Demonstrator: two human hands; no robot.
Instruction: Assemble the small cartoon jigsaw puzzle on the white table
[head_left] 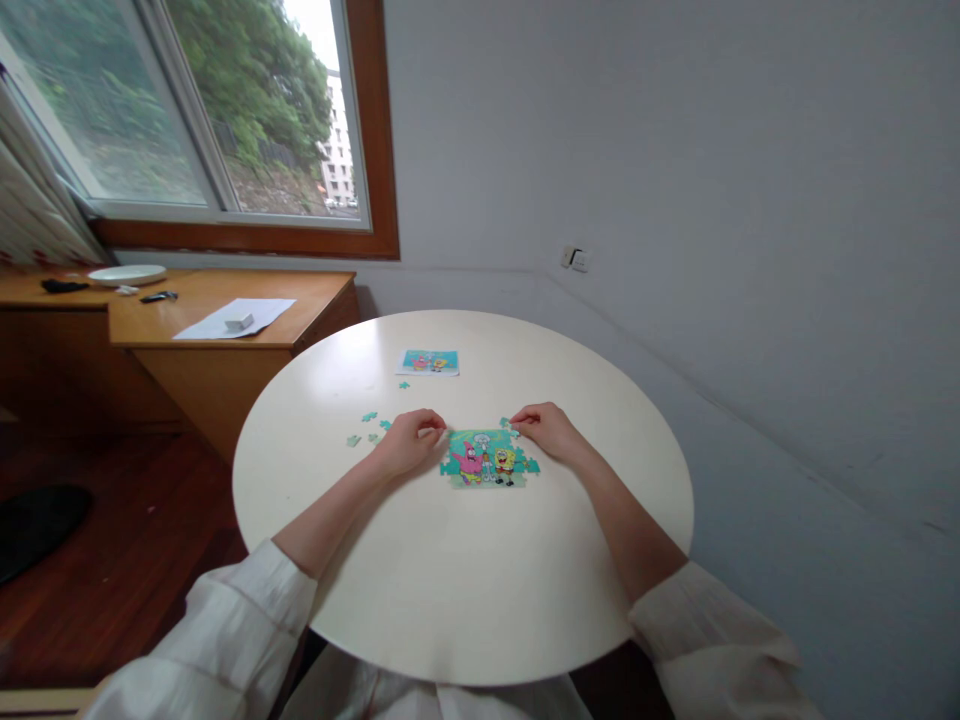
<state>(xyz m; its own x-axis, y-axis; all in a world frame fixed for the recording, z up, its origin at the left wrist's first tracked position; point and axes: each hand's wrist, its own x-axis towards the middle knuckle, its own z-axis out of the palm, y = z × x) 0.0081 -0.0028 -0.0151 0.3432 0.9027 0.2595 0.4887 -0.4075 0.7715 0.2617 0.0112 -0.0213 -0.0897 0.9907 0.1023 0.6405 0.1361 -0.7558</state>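
Observation:
A small, partly assembled cartoon jigsaw puzzle (487, 460) lies near the middle of the round cream table (465, 590). My left hand (409, 440) rests at the puzzle's upper left corner, fingers curled and pinched together at its edge; what they grip is too small to make out. My right hand (546, 428) sits at the puzzle's upper right corner, fingers bent and pinched on a teal puzzle piece (507, 423). Several loose teal pieces (370, 417) lie scattered left of my left hand. A reference picture card (429, 361) lies farther back.
A wooden desk (225, 345) stands at the back left under a window, carrying a white plate (126, 274), a sheet of paper (234, 318) and small dark items. A grey wall runs along the right, with a socket (575, 259).

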